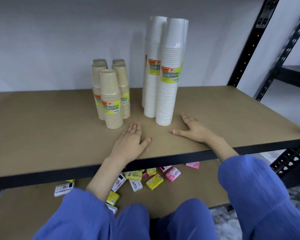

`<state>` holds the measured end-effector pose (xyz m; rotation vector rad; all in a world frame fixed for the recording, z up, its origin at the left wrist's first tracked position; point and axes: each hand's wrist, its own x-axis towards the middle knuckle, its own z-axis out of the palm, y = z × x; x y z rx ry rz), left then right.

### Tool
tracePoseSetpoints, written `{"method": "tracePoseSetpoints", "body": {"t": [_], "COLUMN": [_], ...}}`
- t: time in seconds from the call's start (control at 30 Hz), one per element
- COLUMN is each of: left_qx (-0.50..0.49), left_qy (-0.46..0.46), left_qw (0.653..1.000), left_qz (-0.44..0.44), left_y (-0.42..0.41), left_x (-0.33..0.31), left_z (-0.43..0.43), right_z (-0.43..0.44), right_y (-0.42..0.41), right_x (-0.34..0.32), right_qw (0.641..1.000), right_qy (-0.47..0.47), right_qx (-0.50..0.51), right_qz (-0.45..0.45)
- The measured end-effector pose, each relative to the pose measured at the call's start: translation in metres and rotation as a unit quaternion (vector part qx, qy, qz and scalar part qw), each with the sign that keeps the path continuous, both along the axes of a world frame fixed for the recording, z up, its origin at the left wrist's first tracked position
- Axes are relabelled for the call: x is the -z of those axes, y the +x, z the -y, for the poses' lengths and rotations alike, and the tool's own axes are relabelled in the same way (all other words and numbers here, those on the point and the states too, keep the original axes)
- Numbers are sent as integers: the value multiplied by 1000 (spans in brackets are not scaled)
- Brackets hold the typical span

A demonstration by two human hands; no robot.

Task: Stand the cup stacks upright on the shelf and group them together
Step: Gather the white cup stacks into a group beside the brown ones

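We have both hands flat on the shelf board [59, 135], palms down, holding nothing. Left hand [131, 142]: fingers together, thumb splayed toward the other hand. Right hand [191, 129]: fingers spread wide, thumb pointing at the left hand. Blue sleeves [260, 196] pushed up both forearms.

Brown cup stacks [112, 99]: five wrapped stacks, all upright, bunched together just beyond and slightly outboard of the left fingertips. Nearest one sits close to the fingertips, not touching. Labels read "DISPOSABLE TABLEWARE".

White cup stacks [166, 73]: taller, upright, clustered tight, just beyond the right hand and a little toward its thumb side. We count at least three; the ones behind are partly hidden so exact count unclear. Front stack base is near the right fingertips, a gap between them.

The two clusters stand apart from each other, with bare board between, roughly in line with the gap between our hands.

Below our wrists, on the lower shelf [24, 213]: soap bars [154, 181] scattered, yellow, pink and white wrappers. Black rack upright [248, 44] far to the right of the right hand.
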<state>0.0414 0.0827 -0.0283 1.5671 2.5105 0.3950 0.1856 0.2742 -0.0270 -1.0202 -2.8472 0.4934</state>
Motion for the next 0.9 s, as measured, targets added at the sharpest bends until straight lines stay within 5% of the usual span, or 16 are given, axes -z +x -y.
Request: {"method": "tracePoseSetpoints", "body": {"t": [0.9], "left_qx": [2], "left_qy": [38], "left_qw": [999], "left_qz": [9], "left_y": [5], "left_x": [-4], "left_z": [8], "right_z": [38], "right_y": [-9], "right_x": [-7], "right_qw": [997], "right_qy": [-5], "right_qx": [68], "right_qz": [-21]}}
